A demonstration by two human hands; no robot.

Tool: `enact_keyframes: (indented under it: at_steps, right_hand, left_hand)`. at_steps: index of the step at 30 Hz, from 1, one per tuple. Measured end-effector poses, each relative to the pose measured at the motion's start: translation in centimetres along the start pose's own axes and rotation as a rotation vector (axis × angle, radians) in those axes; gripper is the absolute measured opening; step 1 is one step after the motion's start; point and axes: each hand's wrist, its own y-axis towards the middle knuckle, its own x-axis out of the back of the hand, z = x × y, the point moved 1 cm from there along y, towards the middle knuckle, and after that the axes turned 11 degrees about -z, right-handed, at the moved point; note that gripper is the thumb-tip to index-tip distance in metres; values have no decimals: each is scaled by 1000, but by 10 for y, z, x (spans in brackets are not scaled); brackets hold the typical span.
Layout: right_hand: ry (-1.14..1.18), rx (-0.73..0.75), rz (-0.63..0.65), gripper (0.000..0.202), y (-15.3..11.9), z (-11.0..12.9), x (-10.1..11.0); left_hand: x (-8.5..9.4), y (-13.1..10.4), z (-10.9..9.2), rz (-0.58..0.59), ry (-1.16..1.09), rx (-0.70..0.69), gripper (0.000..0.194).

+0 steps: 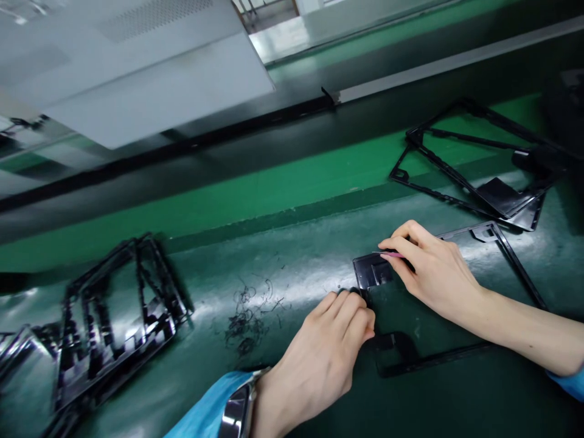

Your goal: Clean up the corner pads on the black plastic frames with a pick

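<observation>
A black plastic frame [520, 267] lies on the green work surface under and between my hands. My left hand [331, 340], fingers curled closed, grips the frame's left side near its upper corner. In my right hand [429, 267] a thin pink tool [393, 254] is pinched between thumb and fingers, its tip over the flat black corner plate [371, 271] of the frame. Whether the tip touches the plate I cannot tell. Left of the frame lies a small heap of thin black shavings [246, 325].
Several black frames [123, 322] stand stacked at the left. More black frames [483, 176] overlap at the upper right. A large pale panel [159, 73] rises at the upper left, and a dark rail [219, 139] runs behind the green surface [301, 243].
</observation>
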Motion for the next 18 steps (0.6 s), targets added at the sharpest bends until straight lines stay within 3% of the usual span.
enact_keyframes:
  at_steps: [5, 12, 18]
  right_hand:
    - [2, -6, -10, 16, 0, 0, 0]
    - [2, -4, -11, 17, 1, 0, 1]
    - [4, 1, -16, 15, 1, 2, 1]
  left_hand:
    - [6, 2, 0, 48, -83, 59, 21]
    - [27, 8, 14, -1, -109, 148, 25]
    - [19, 5, 18, -11, -83, 63, 15]
